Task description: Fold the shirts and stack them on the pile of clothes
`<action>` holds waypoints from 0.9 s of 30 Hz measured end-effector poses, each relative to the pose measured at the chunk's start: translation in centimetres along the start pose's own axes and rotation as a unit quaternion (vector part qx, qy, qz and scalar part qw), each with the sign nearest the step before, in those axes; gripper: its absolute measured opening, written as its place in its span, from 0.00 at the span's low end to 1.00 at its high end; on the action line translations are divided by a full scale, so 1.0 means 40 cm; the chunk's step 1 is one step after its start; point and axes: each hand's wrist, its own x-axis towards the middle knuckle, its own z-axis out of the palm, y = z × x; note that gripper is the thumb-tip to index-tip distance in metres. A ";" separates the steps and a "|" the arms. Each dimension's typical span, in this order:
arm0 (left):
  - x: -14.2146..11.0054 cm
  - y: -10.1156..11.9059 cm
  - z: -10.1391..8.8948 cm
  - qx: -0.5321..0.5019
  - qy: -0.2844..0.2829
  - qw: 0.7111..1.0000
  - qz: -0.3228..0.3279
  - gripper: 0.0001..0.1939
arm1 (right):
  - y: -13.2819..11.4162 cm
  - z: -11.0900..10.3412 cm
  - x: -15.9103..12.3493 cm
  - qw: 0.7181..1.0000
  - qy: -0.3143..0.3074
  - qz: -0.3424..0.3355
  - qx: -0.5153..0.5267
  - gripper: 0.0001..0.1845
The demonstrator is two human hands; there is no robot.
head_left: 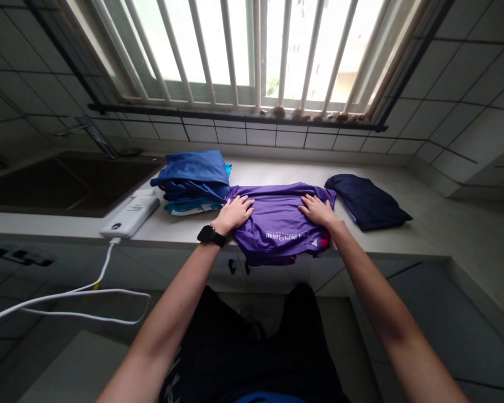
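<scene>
A purple T-shirt point(277, 226) with white print lies flat on the white countertop point(420, 224), its near edge hanging a little over the front. My left hand point(234, 214) rests palm down on the shirt's left part, and my right hand point(317, 210) presses on its right part. Neither hand grips the cloth. A black watch point(212, 235) is on my left wrist. To the left sits a stack of folded blue clothes point(193, 178), touching the shirt. A folded navy garment point(366, 201) lies to the right, next to my right hand.
A dark sink point(67, 184) with a faucet point(96, 137) is set in the counter at left. A white power bank point(130, 216) lies near the front edge, its white cable point(84, 296) hanging down. A barred window point(256, 50) with small objects along its sill stands behind the counter.
</scene>
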 end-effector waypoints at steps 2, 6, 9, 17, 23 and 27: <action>-0.022 0.028 -0.004 0.035 0.031 0.999 0.017 0.23 | -0.015 -0.003 -0.012 0.998 0.041 -0.033 -0.016 0.30; -0.118 0.098 0.030 0.031 0.040 0.996 0.067 0.33 | -0.017 0.022 -0.045 0.995 0.034 -0.084 -0.028 0.32; -0.175 0.127 0.066 0.027 0.037 0.995 0.085 0.41 | -0.006 0.041 -0.057 0.999 -0.003 -0.030 -0.033 0.33; -0.189 0.091 0.080 0.028 0.045 0.976 0.210 0.26 | -0.016 0.048 -0.128 0.997 0.015 0.054 -0.061 0.33; -0.096 0.010 -0.002 -0.024 -0.087 0.972 0.218 0.24 | -0.044 -0.016 -0.205 0.992 0.032 0.052 -0.111 0.30; -0.113 0.046 0.004 -0.012 0.008 0.997 0.075 0.26 | -0.035 -0.051 -0.172 0.993 0.087 0.005 -0.084 0.26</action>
